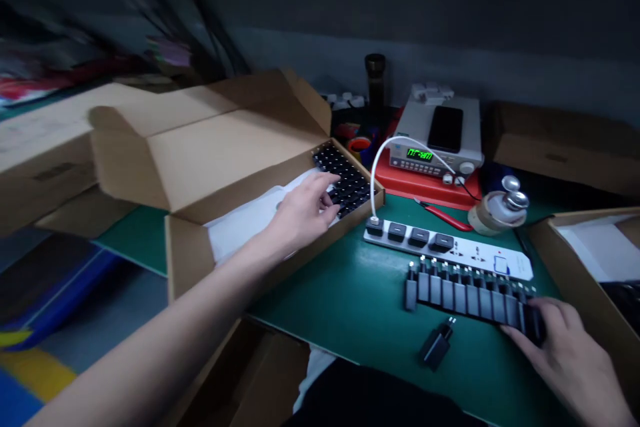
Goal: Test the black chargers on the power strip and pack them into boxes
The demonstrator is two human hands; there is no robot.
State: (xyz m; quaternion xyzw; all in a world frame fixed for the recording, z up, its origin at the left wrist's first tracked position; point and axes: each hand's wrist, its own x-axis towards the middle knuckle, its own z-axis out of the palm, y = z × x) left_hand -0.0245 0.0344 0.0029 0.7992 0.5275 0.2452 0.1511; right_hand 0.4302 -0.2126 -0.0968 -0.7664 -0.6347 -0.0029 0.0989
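My left hand (305, 210) reaches into an open cardboard box (260, 273). Its thumb and index finger are apart at the edge of black plug-in chargers (350, 177) packed in rows at the box's right end, and I see nothing held between them. On the green table, more black chargers (465, 297) stand side by side in a row, metal pins pointing away from me. My right hand (565, 340) has its thumb and fingers around the right end of this row. One loose charger (436, 345) lies nearer to me.
A white power strip (470, 253) holds several black chargers, one with a white cable (376, 173). Behind it are red-handled pliers (447, 219), a metal-topped bottle (500, 207) and a meter (430, 160) bearing a phone (447, 128). Another open box (575, 253) stands at right.
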